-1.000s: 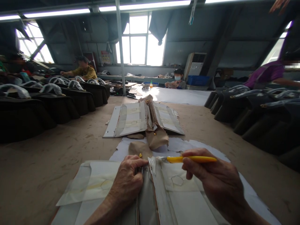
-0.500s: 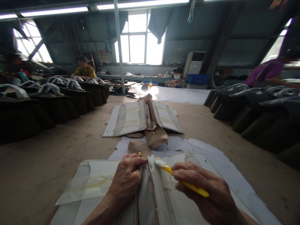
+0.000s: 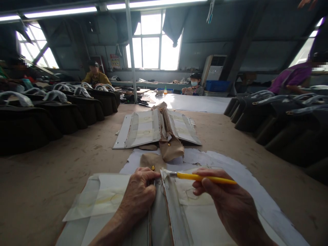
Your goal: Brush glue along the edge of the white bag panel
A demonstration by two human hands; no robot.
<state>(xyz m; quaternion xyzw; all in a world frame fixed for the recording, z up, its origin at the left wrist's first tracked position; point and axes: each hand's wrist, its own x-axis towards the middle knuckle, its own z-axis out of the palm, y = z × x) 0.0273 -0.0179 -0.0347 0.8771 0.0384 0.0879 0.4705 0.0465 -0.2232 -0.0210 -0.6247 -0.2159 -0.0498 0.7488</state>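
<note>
My right hand point(image 3: 228, 200) is closed around the yellow handle of a brush point(image 3: 191, 176). Its bristles, coated in white, touch the upper end of the raised edge on an unfinished pale bag piece point(image 3: 202, 223). My left hand point(image 3: 139, 191) is pinched at the top of the same piece's middle fold, thumb and forefinger beside the bristles; the fingertips are partly hidden. A beige flap point(image 3: 151, 160) with a small gold fitting sticks out beyond that hand. The piece lies opened out, with white sheets and yellowish tape on both panels.
A second opened bag piece point(image 3: 145, 128) lies just ahead, beyond torn white paper point(image 3: 225, 160). Rows of dark bags with wrapped handles line the left point(image 3: 58, 112) and right point(image 3: 276, 119). Several people sit or stand around the table; a small bottle point(image 3: 165, 91) stands at the far end.
My right hand has turned, so the brush handle lies nearly level instead of slanting down to the right. The bristles have shifted slightly left onto the edge. My left hand stays in place.
</note>
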